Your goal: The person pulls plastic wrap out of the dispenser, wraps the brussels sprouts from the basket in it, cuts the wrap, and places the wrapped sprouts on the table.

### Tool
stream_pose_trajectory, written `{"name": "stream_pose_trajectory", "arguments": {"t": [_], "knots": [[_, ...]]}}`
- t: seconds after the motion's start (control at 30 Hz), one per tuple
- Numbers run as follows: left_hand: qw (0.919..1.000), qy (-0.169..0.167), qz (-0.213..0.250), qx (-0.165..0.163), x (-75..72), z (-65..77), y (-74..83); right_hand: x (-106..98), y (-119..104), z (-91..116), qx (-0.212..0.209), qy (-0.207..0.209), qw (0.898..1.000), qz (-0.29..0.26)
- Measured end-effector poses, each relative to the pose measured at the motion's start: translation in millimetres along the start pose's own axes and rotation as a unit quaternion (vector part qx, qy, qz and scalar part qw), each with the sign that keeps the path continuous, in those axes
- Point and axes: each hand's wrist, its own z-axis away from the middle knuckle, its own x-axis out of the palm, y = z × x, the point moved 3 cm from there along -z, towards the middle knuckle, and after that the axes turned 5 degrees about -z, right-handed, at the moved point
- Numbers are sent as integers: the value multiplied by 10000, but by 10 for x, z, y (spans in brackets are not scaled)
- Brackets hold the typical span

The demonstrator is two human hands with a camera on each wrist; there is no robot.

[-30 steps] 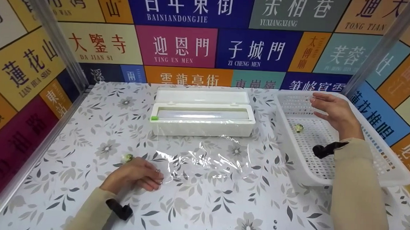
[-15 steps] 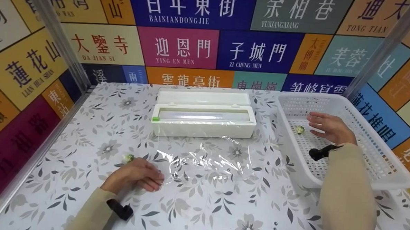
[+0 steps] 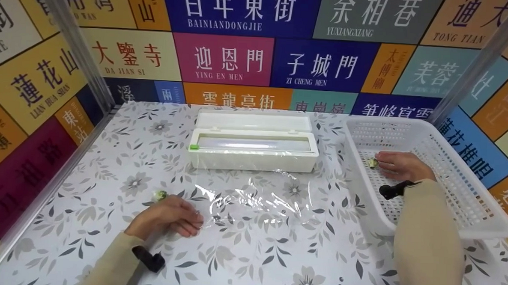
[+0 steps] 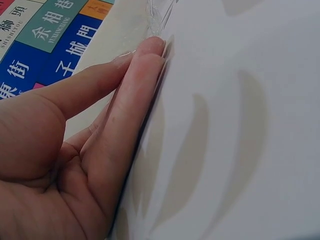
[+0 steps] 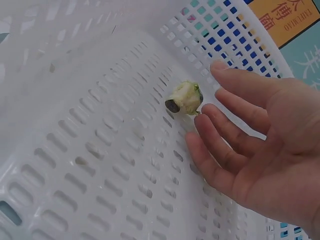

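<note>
Head view, nearest first: I list the person's left hand [image 3: 165, 218], thumb and fingertips pinching the corner of a clear film [image 3: 256, 198] over the floral surface [image 3: 231, 270], a small green-white piece [image 3: 160, 195] just beyond its knuckles. Next I log the right hand [image 3: 407, 166], thumb and fingers apart, inside a white basket [image 3: 488, 230], near a second piece [image 5: 186, 98]; contact, I cannot tell. Farther: an open-lidded white box [image 3: 253, 161] with the film draped from its front, then sign-printed panels [image 3: 223, 57].
</note>
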Motion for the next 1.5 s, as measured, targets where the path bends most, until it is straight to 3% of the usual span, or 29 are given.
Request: {"name": "stream_pose_trajectory", "arguments": {"t": [0.2, 0.3, 0.43, 0.7, 0.9, 1.07, 1.27, 1.5], "knots": [[10000, -3, -15, -22, 9, 2, -7, 35, 40, -11, -102, 328, 9981, 516], [10000, -31, 16, 31, 18, -3, -8, 35, 60, -5, -165, 295, 9968, 729], [9999, -21, 35, 102, 24, -4, -3, 26, 51, 13, -206, 185, 9968, 748], [9999, -20, 20, 124, 18, 7, 11, 29, -127, 68, -89, 410, 9980, 480], [9999, 90, -90, 18, -4, 1, 21, 13, -392, 139, -750, 112, 9969, 219], [9999, 99, -119, -13, -13, 2, 13, -4, -586, 256, -1457, 122, 9884, 418], [9998, 107, -147, -30, -6, -8, -7, -1, -741, 488, -1817, 314, 9792, 849], [9996, 175, -192, -143, 10, -34, -1, 83, -835, 783, -2157, 452, 9720, 815]]}}
